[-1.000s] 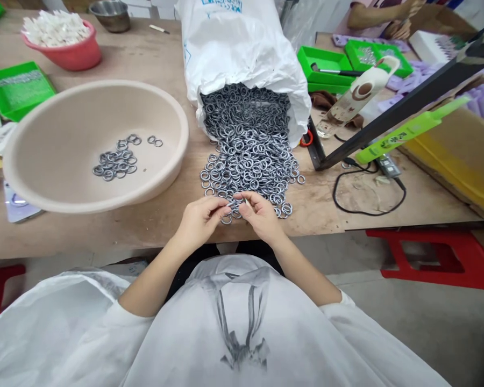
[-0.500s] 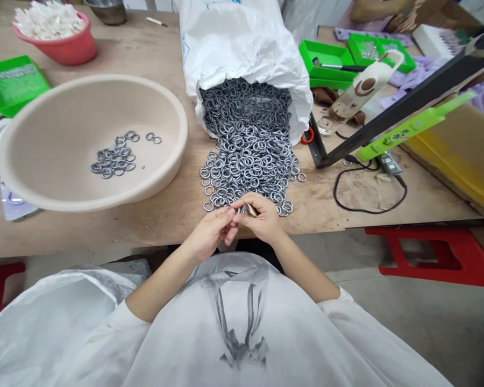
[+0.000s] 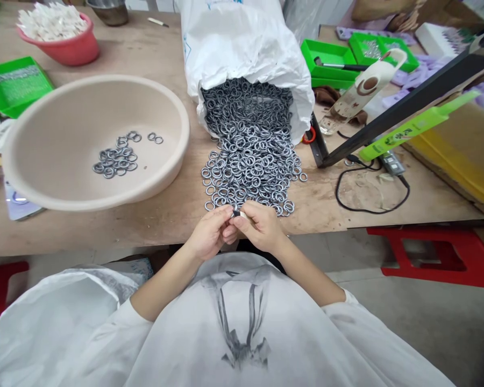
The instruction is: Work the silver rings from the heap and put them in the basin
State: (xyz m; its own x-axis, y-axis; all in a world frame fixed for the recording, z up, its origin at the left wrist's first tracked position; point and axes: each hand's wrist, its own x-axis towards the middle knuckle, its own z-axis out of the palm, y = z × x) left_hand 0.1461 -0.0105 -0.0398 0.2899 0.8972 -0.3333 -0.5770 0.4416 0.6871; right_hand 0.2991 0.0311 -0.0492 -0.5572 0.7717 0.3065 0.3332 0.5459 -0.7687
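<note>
- The left hand (image 3: 212,231) has its thumb and fingertips pinched together on a small grey ring (image 3: 233,214), mostly hidden by the fingers.
- The right hand (image 3: 264,226) is closed around a small tool (image 3: 243,215) with a pale handle and dark tip; the tip meets the left fingertips, but whether it touches the ring I cannot tell.
- Both hands are together at the near edge of the wooden table (image 3: 165,228), just in front of a heap of loose grey rings (image 3: 250,166).
- The heap spills toward the near side from the open mouth of a white sack (image 3: 246,54) lying behind it.
- Left of the heap stands a wide beige basin (image 3: 64,107), with a cluster of rings (image 3: 116,161) on its bottom and two more to the right of them.
- Farther left are a green tray (image 3: 14,80) of small clear pieces and a red bowl (image 3: 78,51) piled with white pieces; a metal bowl (image 3: 111,13) is at the far edge.
- To the right, a black metal bar (image 3: 381,118) slants upward, with a tilted bottle (image 3: 355,97) behind it and a looped black cable (image 3: 339,199) nearer.
- At the far right, a co-worker's hand (image 3: 407,20) shows beyond two small green trays (image 3: 369,51).
</note>
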